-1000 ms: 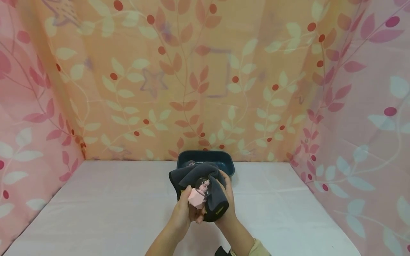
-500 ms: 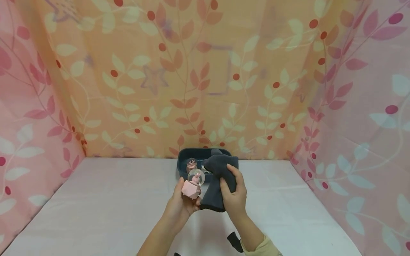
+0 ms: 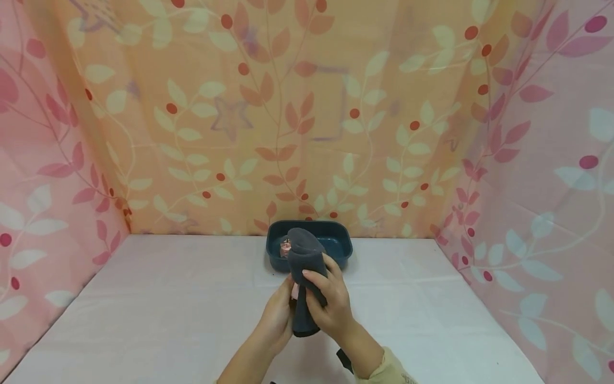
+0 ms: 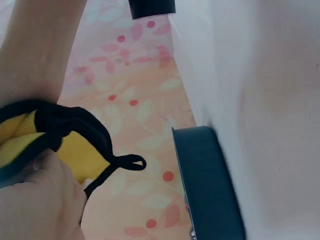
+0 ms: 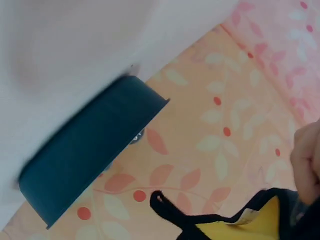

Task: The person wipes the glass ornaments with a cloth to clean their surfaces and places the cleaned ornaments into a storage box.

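My right hand grips a dark grey cloth, bunched and held over a small pink snow globe. Only a sliver of the globe's pink base shows; its clear ball, seen earlier, is covered. My left hand holds that base from the left side. Both hands are raised in front of a dark teal tray. In the left wrist view the cloth shows a yellow underside, black edging and a hanging loop. The right wrist view catches its yellow side too.
Inside the tray sits another small globe with a pinkish base, partly behind the cloth. White cloth covers the table. Leaf-patterned curtains stand at the back and both sides. A black piece shows beside the right wrist.
The right hand has swung the cloth off the globe to the right, baring its clear ball, then brought it back left over it. The left hand keeps hold of the globe.
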Tool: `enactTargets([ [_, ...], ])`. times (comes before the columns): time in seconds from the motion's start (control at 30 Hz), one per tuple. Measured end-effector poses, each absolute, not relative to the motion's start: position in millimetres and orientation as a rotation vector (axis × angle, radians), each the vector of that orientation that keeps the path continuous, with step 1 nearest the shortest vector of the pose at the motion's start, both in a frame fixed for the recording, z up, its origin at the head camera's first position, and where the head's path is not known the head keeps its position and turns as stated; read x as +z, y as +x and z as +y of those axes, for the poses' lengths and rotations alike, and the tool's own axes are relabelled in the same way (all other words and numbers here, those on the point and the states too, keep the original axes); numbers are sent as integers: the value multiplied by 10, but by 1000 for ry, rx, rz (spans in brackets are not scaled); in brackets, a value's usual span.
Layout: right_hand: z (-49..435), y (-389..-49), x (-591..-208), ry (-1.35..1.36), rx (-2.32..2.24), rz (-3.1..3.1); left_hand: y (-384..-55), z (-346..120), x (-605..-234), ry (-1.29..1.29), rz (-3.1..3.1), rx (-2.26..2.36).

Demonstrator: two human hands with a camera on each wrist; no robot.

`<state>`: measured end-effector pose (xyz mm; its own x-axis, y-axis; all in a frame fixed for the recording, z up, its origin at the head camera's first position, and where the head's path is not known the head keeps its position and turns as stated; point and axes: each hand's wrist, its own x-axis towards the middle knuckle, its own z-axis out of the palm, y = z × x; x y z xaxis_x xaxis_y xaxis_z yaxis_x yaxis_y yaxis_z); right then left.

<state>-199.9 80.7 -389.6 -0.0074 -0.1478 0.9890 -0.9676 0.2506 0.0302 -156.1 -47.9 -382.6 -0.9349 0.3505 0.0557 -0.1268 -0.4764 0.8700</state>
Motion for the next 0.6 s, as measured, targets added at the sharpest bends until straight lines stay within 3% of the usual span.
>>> enactTargets([
  [0.2,824,-1958,-3852,1034,1156,-1492,-1522,-471,-3816,327,1508,2442],
  [0.6,879,-1795,-3712,656,2285,-1607,-1516,-565,-3833,536,1352,2360],
])
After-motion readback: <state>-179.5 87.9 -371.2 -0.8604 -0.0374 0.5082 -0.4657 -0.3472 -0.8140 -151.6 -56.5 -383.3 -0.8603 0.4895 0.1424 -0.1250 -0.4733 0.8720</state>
